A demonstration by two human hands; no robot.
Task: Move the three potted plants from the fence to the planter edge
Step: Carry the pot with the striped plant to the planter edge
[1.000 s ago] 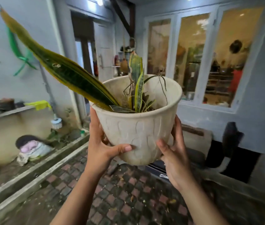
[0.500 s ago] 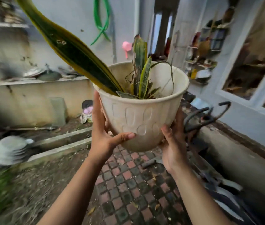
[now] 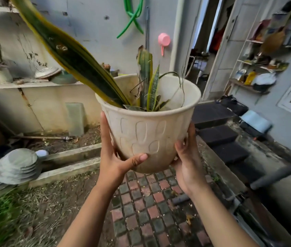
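A cream plastic pot (image 3: pixel 150 129) with an embossed oval pattern is held up in front of me, well above the ground. It holds a snake plant (image 3: pixel 73 56) whose long green-and-yellow leaf leans up to the left; shorter leaves stand in the middle. My left hand (image 3: pixel 116 157) grips the pot's lower left side, thumb across the front. My right hand (image 3: pixel 185 157) cups the lower right side. A low concrete planter edge (image 3: pixel 69 154) runs along the ground at the left behind the pot.
Brick paving (image 3: pixel 146 207) lies below my arms. A stack of round grey lids (image 3: pixel 14 168) stands at the left by grass. A wall ledge (image 3: pixel 30 84) carries pots and dishes. Dark steps (image 3: pixel 219 136) and a cluttered shelf (image 3: pixel 258 68) are at the right.
My view has swung left, away from the windows toward the wall, ledge and concrete edge. The pot stays in both hands at the same height.
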